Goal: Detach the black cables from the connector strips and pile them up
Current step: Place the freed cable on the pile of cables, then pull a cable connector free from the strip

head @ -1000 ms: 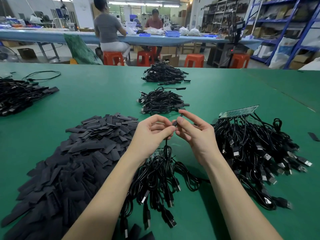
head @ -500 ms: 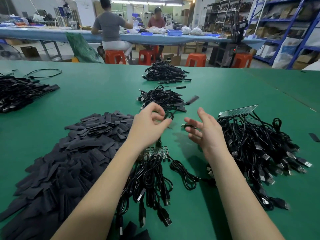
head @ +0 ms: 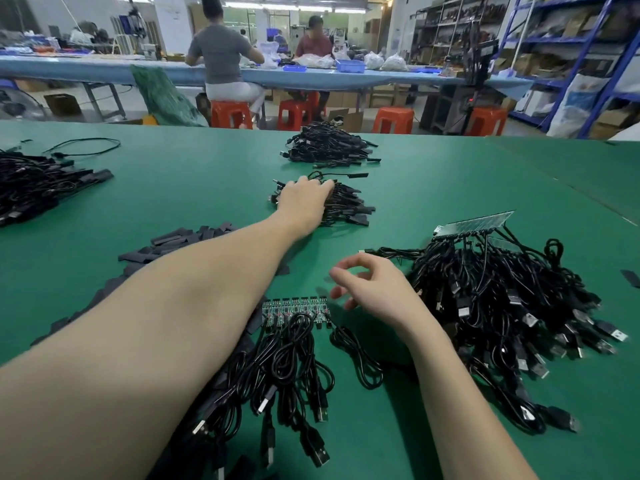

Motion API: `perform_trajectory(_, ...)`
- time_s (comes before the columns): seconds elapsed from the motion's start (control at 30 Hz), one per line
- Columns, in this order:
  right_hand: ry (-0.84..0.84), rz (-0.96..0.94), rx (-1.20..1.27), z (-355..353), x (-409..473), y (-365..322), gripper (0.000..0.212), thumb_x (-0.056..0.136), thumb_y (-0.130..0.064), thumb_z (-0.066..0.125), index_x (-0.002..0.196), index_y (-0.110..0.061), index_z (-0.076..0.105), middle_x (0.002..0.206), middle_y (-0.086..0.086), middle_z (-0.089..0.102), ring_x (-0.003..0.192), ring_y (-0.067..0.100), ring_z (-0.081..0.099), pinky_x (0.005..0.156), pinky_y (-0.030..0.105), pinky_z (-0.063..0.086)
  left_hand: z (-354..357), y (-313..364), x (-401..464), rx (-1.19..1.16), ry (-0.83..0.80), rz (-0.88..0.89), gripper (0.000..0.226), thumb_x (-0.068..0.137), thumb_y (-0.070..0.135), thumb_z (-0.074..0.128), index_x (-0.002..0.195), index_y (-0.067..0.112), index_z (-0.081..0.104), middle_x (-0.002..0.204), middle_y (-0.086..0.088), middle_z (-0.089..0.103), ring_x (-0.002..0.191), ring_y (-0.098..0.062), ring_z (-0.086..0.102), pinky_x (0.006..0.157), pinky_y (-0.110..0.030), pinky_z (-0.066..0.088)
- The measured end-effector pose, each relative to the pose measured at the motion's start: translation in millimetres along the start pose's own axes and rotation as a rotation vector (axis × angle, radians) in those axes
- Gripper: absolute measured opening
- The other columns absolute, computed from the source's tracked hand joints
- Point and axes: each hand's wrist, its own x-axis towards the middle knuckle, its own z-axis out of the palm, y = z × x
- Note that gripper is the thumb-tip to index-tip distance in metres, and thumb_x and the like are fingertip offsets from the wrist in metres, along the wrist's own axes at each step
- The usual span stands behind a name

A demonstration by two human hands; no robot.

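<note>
So we've got our left hand [head: 304, 199] reached way out across the green surface [head: 194, 195], lying palm down on top of the middle pile of black cables [head: 346, 206]. The fingers lie over the cables, but we can't tell whether they're pinching one or just resting there, since the back of the hand hides it. Our right hand [head: 372, 289] hangs just above the surface closer in, fingers loosely curled, nothing in it.

Right under that hand, near us, is a green connector strip [head: 294, 308] lying flat with a bunch of black cables [head: 287, 365] hanging off its near edge, USB plugs fanned out toward us. One looped cable [head: 356, 355] lies just beside that bunch on the right.

Off to the right there's a big tangle of cables [head: 502, 306] with another strip [head: 474, 223] tilted up at its far edge. Another finished pile [head: 325, 145] sits further back, and a heap of cables [head: 34, 185] lies at the far left. Flat black strips of something [head: 180, 239] are heaped under our left forearm.

Two people sit on orange stools [head: 230, 114] at a long blue bench [head: 104, 69] in the background.
</note>
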Motion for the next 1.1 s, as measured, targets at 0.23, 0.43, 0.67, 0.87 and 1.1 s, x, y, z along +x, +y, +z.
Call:
perform_trajectory(0.23, -0.019, 0.002, -0.122, 3.0, 0.5, 1.2, 0.009, 0.093, -0.035, 0.066, 0.095, -0.027, 0.069, 0.076, -0.012, 0.076, 0.058, -0.002, 0.063, 0.066, 0.022, 0.046, -7.4, -8.0, -21.1, -0.225, 0.087, -0.052, 0.032, 0.096, 0.022, 0.06, 0.127, 0.018, 0.055, 0.126, -0.008, 0.057, 0.12, -0.029, 0.047, 0.1, -0.041, 0.039)
perform_trajectory(0.43, -0.09, -0.035, -0.41, 5.7, -3.4, -6.5, 0.014, 0.09, -0.042, 0.07, 0.098, -0.032, 0.075, 0.088, -0.017, 0.068, 0.083, 0.002, 0.062, 0.068, 0.018, 0.044, -29.1, 4.7, -91.3, -0.624, 0.172, -0.076, 0.015, 0.09, 0.028, 0.065, 0.105, 0.025, 0.062, 0.105, 0.004, 0.065, 0.101, -0.019, 0.058, 0.091, -0.041, 0.051)
perform_trajectory(0.67, -0.127, -0.006, -0.199, 2.7, -3.2, -4.9, 0.014, 0.087, -0.035, 0.077, 0.083, -0.027, 0.066, 0.065, -0.013, 0.065, 0.052, 0.004, 0.051, 0.062, 0.026, 0.039, -29.2, 15.3, -140.9, -0.842, 0.013, -0.099, 0.006, 0.088, 0.028, 0.069, 0.086, 0.032, 0.065, 0.09, 0.019, 0.07, 0.087, -0.006, 0.065, 0.083, -0.029, 0.052)
perform_trajectory(0.87, -0.221, 0.044, 0.238, -12.7, -7.1, 1.2, 0.011, 0.08, -0.026, 0.084, 0.086, -0.027, 0.075, 0.072, -0.005, 0.065, 0.055, 0.008, 0.043, 0.052, 0.022, 0.032, -41.1, -2.3, -143.1, -1.097, -0.308, -0.097, 0.023, 0.081, 0.051, 0.076, 0.088, 0.03, 0.073, 0.086, 0.011, 0.075, 0.081, -0.002, 0.067, 0.082, -0.025, 0.05)
perform_trajectory(1.1, -0.293, 0.127, 0.462, -17.8, -3.5, 6.4, 0.033, 0.063, -0.037, 0.084, 0.091, -0.02, 0.077, 0.063, -0.015, 0.059, 0.052, 0.001, 0.039, 0.044, 0.014, 0.026, -49.2, -8.2, -151.1, -1.51, -0.528, -0.181, 0.021, 0.072, 0.032, 0.088, 0.086, 0.024, 0.074, 0.089, -0.004, 0.075, 0.077, -0.012, 0.063, 0.085, -0.028, 0.046)
